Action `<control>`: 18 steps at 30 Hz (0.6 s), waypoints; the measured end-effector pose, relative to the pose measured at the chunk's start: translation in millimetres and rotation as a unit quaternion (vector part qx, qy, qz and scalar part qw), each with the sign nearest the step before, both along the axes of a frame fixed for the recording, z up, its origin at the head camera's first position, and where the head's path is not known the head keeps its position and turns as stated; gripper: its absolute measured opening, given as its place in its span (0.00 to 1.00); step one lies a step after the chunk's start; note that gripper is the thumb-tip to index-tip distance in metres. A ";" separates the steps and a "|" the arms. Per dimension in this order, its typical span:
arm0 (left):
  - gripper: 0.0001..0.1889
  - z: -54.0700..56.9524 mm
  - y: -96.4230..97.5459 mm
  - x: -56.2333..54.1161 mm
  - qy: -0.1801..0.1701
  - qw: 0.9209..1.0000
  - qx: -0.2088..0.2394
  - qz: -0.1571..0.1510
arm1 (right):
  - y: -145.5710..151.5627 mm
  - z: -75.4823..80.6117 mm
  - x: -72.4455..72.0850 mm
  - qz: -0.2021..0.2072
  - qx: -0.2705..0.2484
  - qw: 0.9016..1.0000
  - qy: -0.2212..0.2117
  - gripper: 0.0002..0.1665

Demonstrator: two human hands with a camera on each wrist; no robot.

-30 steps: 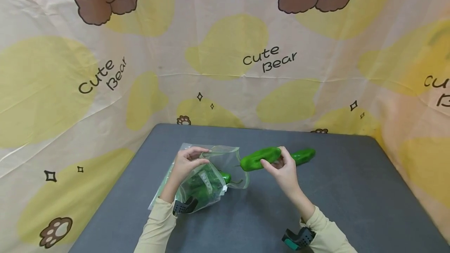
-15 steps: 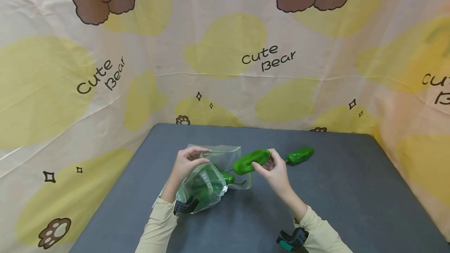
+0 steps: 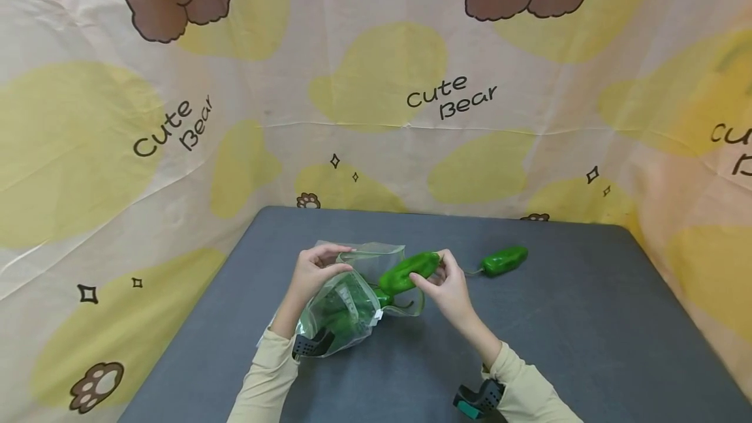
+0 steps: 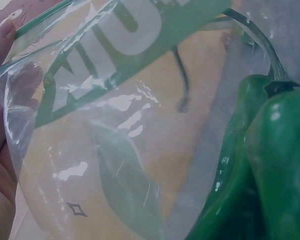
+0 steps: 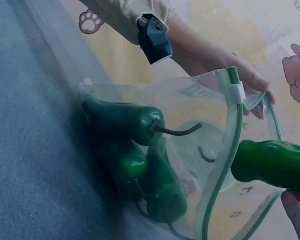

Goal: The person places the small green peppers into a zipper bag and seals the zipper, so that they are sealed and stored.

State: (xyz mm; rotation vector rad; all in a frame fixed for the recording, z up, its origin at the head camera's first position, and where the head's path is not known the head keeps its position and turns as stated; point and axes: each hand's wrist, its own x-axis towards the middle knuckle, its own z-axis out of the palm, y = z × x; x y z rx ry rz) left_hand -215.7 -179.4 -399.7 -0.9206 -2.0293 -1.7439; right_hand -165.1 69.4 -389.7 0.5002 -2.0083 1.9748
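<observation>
The rim of a clear bag (image 5: 233, 129) is held by the left hand (image 3: 314, 275), thumb and fingers slightly parted; peppers (image 5: 125, 120) are enclosed. One green pepper (image 3: 404, 273), stem in the bag's mouth, is gripped by the right hand's (image 3: 451, 292) curled fingers. Another pepper (image 3: 504, 260) is seen far right.

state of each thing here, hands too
bag, mouth open
bagged peppers, whole, lying together, stems on
held pepper, whole, stem end at bag's mouth
loose pepper, whole, lying on table
left hand, pinching bag's edge
right hand, gripping held pepper
</observation>
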 end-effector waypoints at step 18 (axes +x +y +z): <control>0.14 1.4 3.7 0.7 -0.010 1.000 0.008 0.014 | -6.7 -4.6 0.5 0.009 0.002 1.000 0.006 0.24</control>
